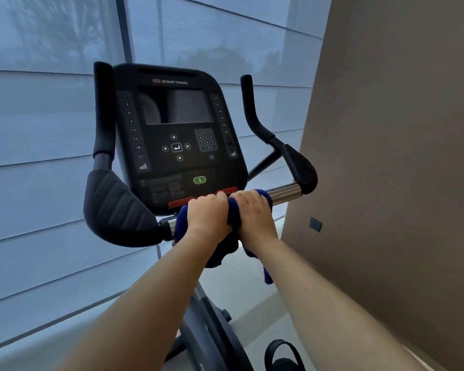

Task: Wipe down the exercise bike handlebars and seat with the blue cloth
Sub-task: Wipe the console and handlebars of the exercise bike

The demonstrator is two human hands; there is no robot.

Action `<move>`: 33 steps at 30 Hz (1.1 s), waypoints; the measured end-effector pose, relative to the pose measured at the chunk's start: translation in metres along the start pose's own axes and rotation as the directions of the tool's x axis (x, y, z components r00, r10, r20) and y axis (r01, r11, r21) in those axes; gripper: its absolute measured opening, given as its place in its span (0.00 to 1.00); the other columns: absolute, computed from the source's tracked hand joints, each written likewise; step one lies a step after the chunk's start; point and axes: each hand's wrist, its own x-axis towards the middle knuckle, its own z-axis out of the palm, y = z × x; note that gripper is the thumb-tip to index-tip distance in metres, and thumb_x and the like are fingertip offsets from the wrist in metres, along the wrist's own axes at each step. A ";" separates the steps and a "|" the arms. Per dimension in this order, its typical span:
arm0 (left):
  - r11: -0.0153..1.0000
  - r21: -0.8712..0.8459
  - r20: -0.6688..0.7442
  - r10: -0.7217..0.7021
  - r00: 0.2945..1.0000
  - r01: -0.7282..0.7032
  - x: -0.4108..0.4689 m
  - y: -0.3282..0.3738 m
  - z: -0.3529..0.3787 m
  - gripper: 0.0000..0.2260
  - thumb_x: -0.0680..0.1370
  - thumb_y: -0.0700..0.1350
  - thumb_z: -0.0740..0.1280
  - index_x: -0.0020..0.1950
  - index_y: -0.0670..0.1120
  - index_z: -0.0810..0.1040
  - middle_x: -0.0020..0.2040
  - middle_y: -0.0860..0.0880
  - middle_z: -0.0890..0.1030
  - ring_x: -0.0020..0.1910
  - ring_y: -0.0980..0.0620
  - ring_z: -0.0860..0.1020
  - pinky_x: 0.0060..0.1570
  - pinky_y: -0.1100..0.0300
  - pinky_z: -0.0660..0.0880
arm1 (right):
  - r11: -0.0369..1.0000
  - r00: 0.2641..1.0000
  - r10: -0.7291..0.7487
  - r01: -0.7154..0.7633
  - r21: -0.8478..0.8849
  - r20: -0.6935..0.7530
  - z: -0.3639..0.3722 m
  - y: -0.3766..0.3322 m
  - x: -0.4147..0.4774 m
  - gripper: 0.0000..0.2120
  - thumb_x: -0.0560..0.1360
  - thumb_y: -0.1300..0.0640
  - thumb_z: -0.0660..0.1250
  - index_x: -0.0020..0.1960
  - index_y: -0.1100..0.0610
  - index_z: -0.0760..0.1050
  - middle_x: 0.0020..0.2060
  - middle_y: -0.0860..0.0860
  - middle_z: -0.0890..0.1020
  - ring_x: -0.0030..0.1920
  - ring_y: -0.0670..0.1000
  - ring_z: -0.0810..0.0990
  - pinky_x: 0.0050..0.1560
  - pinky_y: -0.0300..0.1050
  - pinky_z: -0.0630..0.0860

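Observation:
The blue cloth (233, 210) is wrapped over the middle of the bike's chrome handlebar (284, 193), just below the black console. My left hand (208, 216) and my right hand (253, 212) sit side by side on the bar, both clenched around the cloth. Loose ends of the cloth hang down under my wrists. Black padded grips flank the bar: a wide one at the left (115, 207) and another at the right (300, 167), each with an upright horn. The seat is out of view.
The console (177, 137) with its dark screen and keypad stands directly behind my hands. A beige wall (386, 156) is close on the right. A window with shades fills the left and back. A pedal with a strap (281, 354) shows below.

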 end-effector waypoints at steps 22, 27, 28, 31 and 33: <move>0.951 0.297 -0.377 0.030 0.926 0.091 -0.005 0.008 0.021 0.19 0.65 0.64 0.67 0.35 0.48 0.70 0.28 0.52 0.77 0.24 0.51 0.72 0.27 0.62 0.63 | 0.889 0.791 -0.421 0.457 -0.028 -0.445 0.029 0.044 0.019 0.06 0.72 0.58 0.64 0.49 0.55 0.76 0.38 0.52 0.80 0.39 0.54 0.78 0.45 0.48 0.74; 0.959 0.274 -0.414 0.046 0.909 0.077 -0.008 0.010 0.023 0.21 0.66 0.66 0.68 0.38 0.47 0.74 0.30 0.51 0.78 0.26 0.50 0.74 0.29 0.60 0.69 | 0.900 0.785 -0.423 0.422 -0.108 -0.452 0.034 0.043 0.017 0.09 0.71 0.55 0.67 0.50 0.54 0.74 0.40 0.51 0.80 0.40 0.53 0.77 0.44 0.47 0.74; 0.958 0.275 -0.413 0.044 0.910 0.079 -0.008 0.011 0.022 0.21 0.66 0.65 0.68 0.38 0.47 0.74 0.31 0.51 0.78 0.26 0.50 0.75 0.30 0.60 0.69 | 0.902 0.785 -0.420 0.416 -0.115 -0.455 0.035 0.043 0.016 0.10 0.71 0.54 0.67 0.51 0.54 0.74 0.41 0.51 0.80 0.40 0.53 0.78 0.44 0.47 0.74; 0.958 0.272 -0.384 0.024 0.923 0.088 -0.006 0.012 0.019 0.20 0.66 0.64 0.68 0.38 0.47 0.74 0.32 0.50 0.78 0.27 0.49 0.75 0.30 0.59 0.68 | 0.913 0.803 -0.398 0.392 -0.110 -0.444 0.037 0.041 0.015 0.12 0.70 0.53 0.69 0.51 0.54 0.74 0.43 0.52 0.81 0.43 0.54 0.79 0.44 0.47 0.74; 0.950 0.297 -0.323 0.005 0.946 0.097 -0.004 0.013 0.017 0.18 0.66 0.63 0.66 0.38 0.49 0.70 0.33 0.50 0.77 0.28 0.50 0.72 0.32 0.58 0.65 | 0.923 0.822 -0.376 0.370 -0.102 -0.428 0.037 0.039 0.014 0.13 0.69 0.53 0.70 0.51 0.54 0.75 0.43 0.52 0.81 0.43 0.54 0.79 0.44 0.48 0.74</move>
